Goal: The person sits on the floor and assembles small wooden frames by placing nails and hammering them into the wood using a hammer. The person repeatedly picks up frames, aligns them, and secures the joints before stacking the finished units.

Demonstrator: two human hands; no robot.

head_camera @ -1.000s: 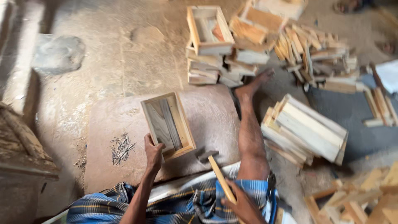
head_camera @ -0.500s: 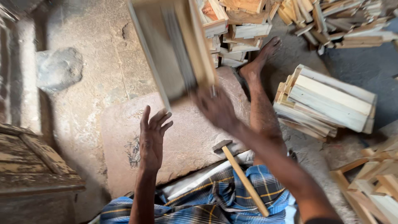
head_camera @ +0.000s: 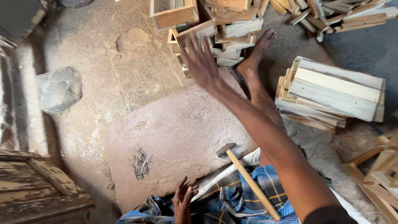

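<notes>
From the head view, your right hand [head_camera: 202, 56] is stretched far out over the ground, fingers spread and blurred, with nothing in its grasp. Its fingertips lie just at the edge of the heap of wooden box frames [head_camera: 207, 25], close to a pale frame tilted on its side; whether skin meets wood you cannot tell through the blur. Your left hand [head_camera: 182, 203] rests low by your lap, fingers loosely open and empty, at the near edge of the flat stone slab [head_camera: 178, 124].

The slab is broad, pinkish-grey and rough, with worn rounded corners. On it, near your left hand, lies a small heap of thin dark nails [head_camera: 141, 162]. The hammer [head_camera: 248, 182] lies untouched, its dark metal head on the slab's edge and its long pale wooden handle slanting across your blue checked cloth [head_camera: 232, 203]. Your bare foot [head_camera: 255, 58] reaches toward the frames. To its right sits a stack of flat, pale, rough-sawn boards [head_camera: 331, 93].
</notes>
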